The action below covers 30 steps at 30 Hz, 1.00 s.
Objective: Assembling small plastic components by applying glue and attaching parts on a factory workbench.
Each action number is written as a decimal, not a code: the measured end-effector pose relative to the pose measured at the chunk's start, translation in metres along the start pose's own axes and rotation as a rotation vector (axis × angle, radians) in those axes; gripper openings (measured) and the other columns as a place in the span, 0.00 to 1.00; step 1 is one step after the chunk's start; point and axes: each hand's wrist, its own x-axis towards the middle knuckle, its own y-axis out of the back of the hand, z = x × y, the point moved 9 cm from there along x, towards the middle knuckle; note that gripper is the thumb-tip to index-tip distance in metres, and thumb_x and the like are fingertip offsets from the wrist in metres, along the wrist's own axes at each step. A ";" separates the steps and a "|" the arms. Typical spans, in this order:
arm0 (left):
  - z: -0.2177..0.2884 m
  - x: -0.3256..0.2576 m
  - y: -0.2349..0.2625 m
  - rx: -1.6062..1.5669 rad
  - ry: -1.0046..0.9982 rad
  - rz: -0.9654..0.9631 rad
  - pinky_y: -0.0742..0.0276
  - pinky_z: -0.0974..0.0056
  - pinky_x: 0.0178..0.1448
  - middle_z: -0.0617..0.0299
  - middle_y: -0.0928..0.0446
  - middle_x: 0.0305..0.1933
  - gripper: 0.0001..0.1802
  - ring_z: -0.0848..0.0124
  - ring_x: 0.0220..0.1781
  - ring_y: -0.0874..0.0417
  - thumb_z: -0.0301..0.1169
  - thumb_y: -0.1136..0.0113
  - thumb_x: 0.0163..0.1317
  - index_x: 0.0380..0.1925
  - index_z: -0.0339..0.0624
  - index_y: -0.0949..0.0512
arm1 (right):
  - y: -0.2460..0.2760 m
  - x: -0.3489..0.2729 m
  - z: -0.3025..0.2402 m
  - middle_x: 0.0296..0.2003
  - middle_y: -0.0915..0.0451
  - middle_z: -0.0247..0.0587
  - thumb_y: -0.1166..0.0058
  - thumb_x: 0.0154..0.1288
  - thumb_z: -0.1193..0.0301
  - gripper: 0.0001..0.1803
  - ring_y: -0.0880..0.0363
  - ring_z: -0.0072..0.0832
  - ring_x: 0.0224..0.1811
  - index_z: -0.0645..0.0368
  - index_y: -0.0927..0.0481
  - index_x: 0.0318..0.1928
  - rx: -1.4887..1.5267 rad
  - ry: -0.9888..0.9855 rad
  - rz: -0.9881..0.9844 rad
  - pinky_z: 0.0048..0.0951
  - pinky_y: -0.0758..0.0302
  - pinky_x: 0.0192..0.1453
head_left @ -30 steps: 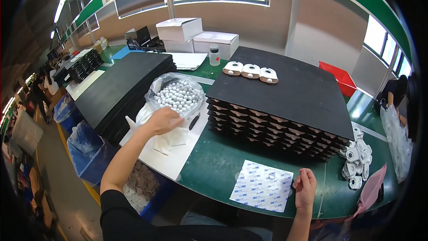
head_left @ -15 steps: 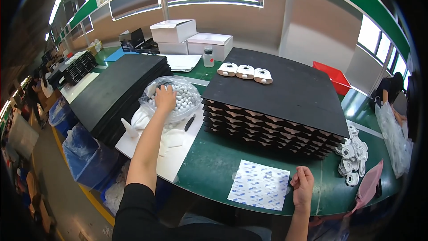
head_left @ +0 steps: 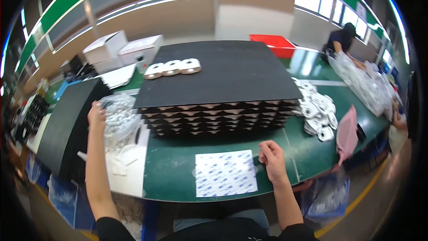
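My left hand [head_left: 96, 115] reaches to the left rim of a clear plastic bag [head_left: 119, 118] full of small white round parts. Its fingers rest on the crumpled plastic, and their tips are hidden. The bag lies on white sheets [head_left: 127, 165] at the left end of the green table [head_left: 174, 169]. My right hand [head_left: 270, 157] rests on the table near its front edge. Its fingers are curled, with nothing visible in them. Just left of it lies a white sticker sheet with blue marks [head_left: 225, 173].
A tall stack of black trays [head_left: 218, 118] fills the table's middle, with three white rolls [head_left: 174, 68] on top. More white rolls [head_left: 317, 112] and a pink bag [head_left: 345, 134] lie to the right. Black sheets [head_left: 67, 120] stand at the left, white boxes [head_left: 120, 47] and a red bin [head_left: 276, 42] behind. Another person [head_left: 341, 40] works far right.
The view has swung to the right and come closer. My left hand has shifted from the bag's top to its left rim. My right hand stays beside the sticker sheet.
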 end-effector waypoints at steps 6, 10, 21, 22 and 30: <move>-0.002 -0.104 -0.061 -0.493 0.115 -0.236 0.45 0.79 0.14 0.64 0.31 0.28 0.10 0.80 0.23 0.34 0.35 0.52 0.64 0.37 0.40 0.31 | 0.092 -0.007 -0.067 0.31 0.27 0.31 0.50 0.58 0.76 0.07 0.32 0.17 0.27 0.61 0.25 0.39 -0.702 0.436 0.443 0.16 0.35 0.28; -0.011 -0.186 -0.106 -0.500 0.195 -0.257 0.46 0.80 0.15 0.62 0.30 0.33 0.11 0.79 0.26 0.33 0.34 0.51 0.63 0.39 0.38 0.31 | 0.129 0.000 -0.116 0.36 0.28 0.43 0.49 0.54 0.77 0.13 0.28 0.34 0.32 0.63 0.26 0.42 -1.260 0.645 0.578 0.29 0.31 0.36; -0.157 -0.320 -0.270 -0.329 0.898 -0.657 0.49 0.81 0.14 0.65 0.28 0.29 0.16 0.82 0.20 0.36 0.43 0.49 0.61 0.36 0.41 0.27 | 0.136 0.002 -0.147 0.32 0.26 0.45 0.51 0.56 0.79 0.06 0.26 0.39 0.31 0.64 0.23 0.34 -1.400 0.662 0.559 0.32 0.31 0.36; -0.163 -0.323 -0.278 -0.304 0.901 -0.677 0.49 0.81 0.14 0.65 0.28 0.30 0.16 0.83 0.20 0.36 0.43 0.49 0.61 0.37 0.41 0.27 | 0.128 -0.005 -0.148 0.32 0.26 0.45 0.51 0.56 0.79 0.06 0.26 0.39 0.31 0.64 0.23 0.34 -1.402 0.658 0.555 0.32 0.31 0.36; -0.173 -0.340 -0.294 -0.213 0.875 -0.733 0.49 0.81 0.16 0.65 0.29 0.36 0.16 0.83 0.24 0.38 0.27 0.43 0.57 0.46 0.46 0.30 | 0.068 -0.038 -0.080 0.37 0.24 0.48 0.53 0.51 0.83 0.12 0.26 0.41 0.38 0.60 0.21 0.35 -1.239 0.418 -0.091 0.32 0.29 0.44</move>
